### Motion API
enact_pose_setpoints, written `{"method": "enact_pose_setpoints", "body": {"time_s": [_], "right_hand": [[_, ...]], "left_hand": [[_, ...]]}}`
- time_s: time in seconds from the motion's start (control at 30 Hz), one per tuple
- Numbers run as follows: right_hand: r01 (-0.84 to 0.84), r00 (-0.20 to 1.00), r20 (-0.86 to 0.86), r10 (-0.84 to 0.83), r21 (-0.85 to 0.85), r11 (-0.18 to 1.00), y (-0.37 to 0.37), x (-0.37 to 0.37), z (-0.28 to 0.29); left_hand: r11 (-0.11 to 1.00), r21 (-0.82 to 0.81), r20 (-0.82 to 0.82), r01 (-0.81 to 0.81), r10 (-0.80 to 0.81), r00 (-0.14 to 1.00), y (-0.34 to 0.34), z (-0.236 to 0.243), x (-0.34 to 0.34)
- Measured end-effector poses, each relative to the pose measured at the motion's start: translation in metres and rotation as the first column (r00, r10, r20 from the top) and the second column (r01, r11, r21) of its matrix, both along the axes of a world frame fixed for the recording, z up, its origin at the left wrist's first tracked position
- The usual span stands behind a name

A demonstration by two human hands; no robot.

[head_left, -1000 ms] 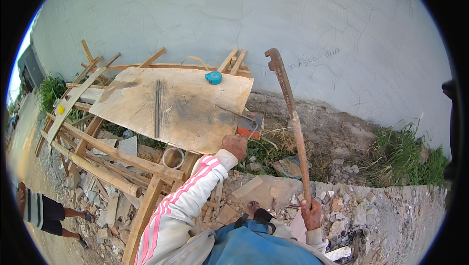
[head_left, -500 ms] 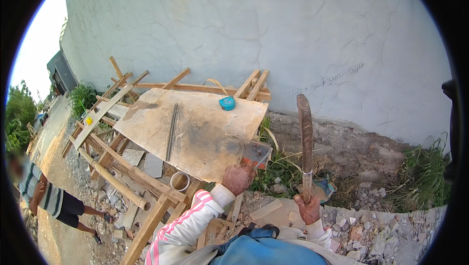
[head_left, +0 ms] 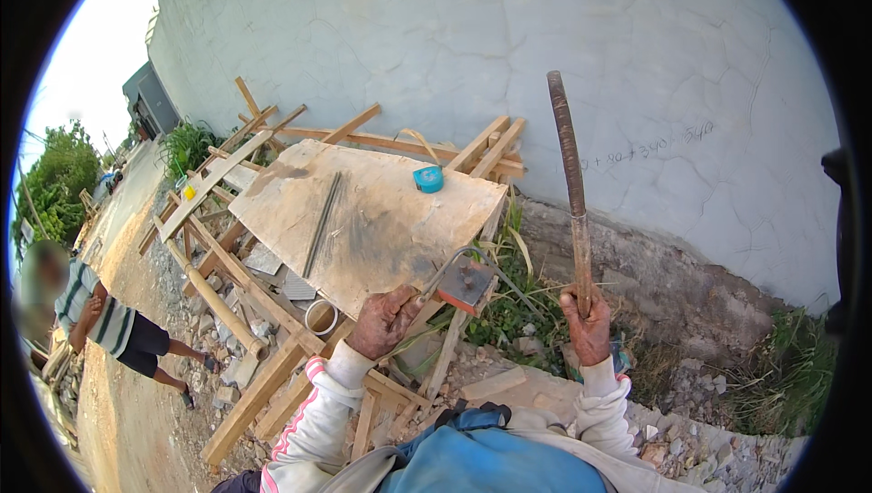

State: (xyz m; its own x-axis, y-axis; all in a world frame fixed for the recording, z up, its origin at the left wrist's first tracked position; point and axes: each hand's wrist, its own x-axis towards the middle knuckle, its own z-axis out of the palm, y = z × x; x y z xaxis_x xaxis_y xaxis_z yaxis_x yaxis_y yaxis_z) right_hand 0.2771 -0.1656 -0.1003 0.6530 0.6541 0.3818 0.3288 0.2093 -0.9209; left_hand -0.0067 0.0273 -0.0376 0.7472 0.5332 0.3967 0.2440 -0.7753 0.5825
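My left hand [head_left: 383, 321] is closed on the end of a thin metal rod [head_left: 439, 273], in front of the board's near edge. From there the rod rises, bends over a small orange-edged block [head_left: 465, 284] with dark pegs on its top, and slopes down to the right. Whether the rod touches the pegs I cannot tell. My right hand [head_left: 586, 328] grips the lower end of a long rusty bar [head_left: 569, 157], held nearly upright in front of the wall. Its upper part is dark and ridged, the lower part smoother and browner.
A stained board [head_left: 381, 211] lies on a timber frame, bearing a turquoise tape measure [head_left: 428, 179] and several thin rods [head_left: 322, 225]. A white-rimmed round container [head_left: 322, 317] sits beside it. Rubble [head_left: 690, 438] covers the ground by the wall [head_left: 454, 30]. A person [head_left: 118, 320] stands left.
My left hand has moved left, and the rod now shows a bend above the block. The bar in my right hand has swung up and stands taller against the wall.
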Motion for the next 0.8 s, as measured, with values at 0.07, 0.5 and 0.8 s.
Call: {"method": "enact_pose_setpoints", "body": {"time_s": [0.07,0.5,0.8], "right_hand": [[-0.145,0.988,-0.062,0.139,-0.109,0.983,0.013,0.007,-0.005],[-0.695,0.607,-0.659,0.445,-0.168,0.699,0.051,0.01,-0.036],[-0.723,0.579,-0.715,0.392,-0.229,0.651,0.072,0.019,-0.054]], "left_hand": [[0.999,-0.028,0.036,0.029,-0.028,0.999,-0.004,-0.003,-0.001],[0.849,0.223,-0.222,-0.478,0.522,0.823,-0.009,-0.085,0.027],[0.782,0.306,-0.163,-0.543,0.604,0.78,0.0,-0.119,0.044]]}}
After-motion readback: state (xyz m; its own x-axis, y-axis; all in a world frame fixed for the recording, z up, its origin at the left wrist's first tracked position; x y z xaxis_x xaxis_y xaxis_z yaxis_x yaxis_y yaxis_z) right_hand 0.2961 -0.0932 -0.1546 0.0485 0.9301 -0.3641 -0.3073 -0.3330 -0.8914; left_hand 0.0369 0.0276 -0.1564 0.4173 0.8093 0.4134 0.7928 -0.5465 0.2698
